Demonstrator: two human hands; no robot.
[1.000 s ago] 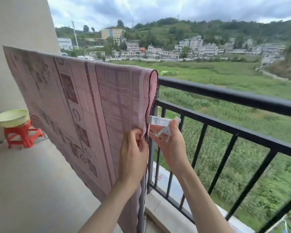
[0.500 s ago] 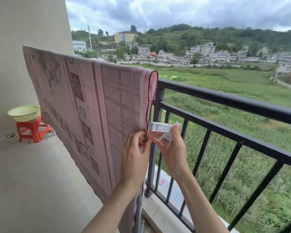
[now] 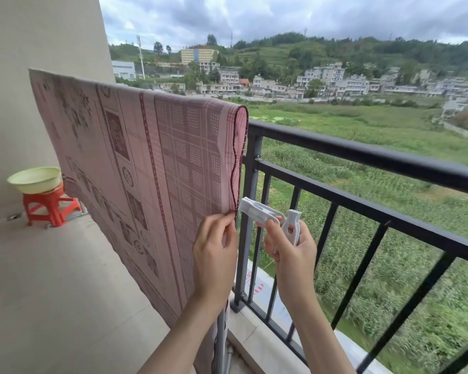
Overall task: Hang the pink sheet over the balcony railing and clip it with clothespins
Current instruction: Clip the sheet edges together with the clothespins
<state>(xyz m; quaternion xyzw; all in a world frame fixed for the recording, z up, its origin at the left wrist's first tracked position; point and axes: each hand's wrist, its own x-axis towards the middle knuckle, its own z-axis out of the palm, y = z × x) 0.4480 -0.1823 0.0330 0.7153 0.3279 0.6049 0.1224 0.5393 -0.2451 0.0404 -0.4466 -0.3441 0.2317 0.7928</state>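
— What are the fingers doing?
— The left hand [image 3: 214,252] pinches the sheet [image 3: 152,168] edge between thumb and forefinger. The right hand [image 3: 292,255] curls round a white clip [image 3: 265,214], its mouth just beside that edge, not on it.
— And the sheet?
— Draped over the railing [image 3: 362,157], hanging down the inside.
— Any change?
— The clip has tilted and sits closer to the cloth — the view has also swung left. A green basin [image 3: 35,179] sits on a red stool [image 3: 52,209].
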